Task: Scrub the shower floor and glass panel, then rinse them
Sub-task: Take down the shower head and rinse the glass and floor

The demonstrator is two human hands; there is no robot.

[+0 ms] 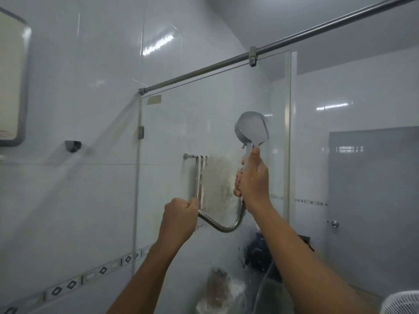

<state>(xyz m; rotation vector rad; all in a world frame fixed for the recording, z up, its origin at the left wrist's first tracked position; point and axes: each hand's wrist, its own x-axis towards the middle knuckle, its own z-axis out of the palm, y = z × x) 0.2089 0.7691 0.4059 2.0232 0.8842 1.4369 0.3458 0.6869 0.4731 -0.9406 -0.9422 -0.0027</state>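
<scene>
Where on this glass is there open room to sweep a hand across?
Free: the upper glass panel between the rail and shower head, and the strip by the hinge. Crowded: mid-panel, where right hand, left hand and hose sit.

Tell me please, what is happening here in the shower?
A person is rinsing the glass panel. The right hand holds the shower head up by its handle, and water sprays onto the glass. The left hand grips the metal hose lower down. The wet patch blurs a striped towel behind the panel.
</scene>
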